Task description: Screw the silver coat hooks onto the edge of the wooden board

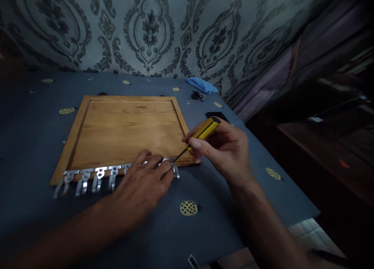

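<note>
A framed wooden board [131,125] lies flat on the table. Along its near edge runs a metal hook rail [100,171] with several hooks hanging past the edge. My left hand [146,179] lies over the right part of the rail, fingers bent and holding it against the board; the thumb is hidden. In my right hand [224,152] is a yellow and black screwdriver [204,130], pinched by its handle and tilted. The screwdriver's tip meets the rail near its right end, beside my left fingertips. Whether a screw sits under the tip, I cannot tell.
A blue cloth [203,85] and a bunch of keys [198,95] lie at the back right of the table [163,230]. Behind my right hand is a dark flat object [219,116], perhaps a phone. A patterned wall [181,27] stands behind the table; its right edge drops off.
</note>
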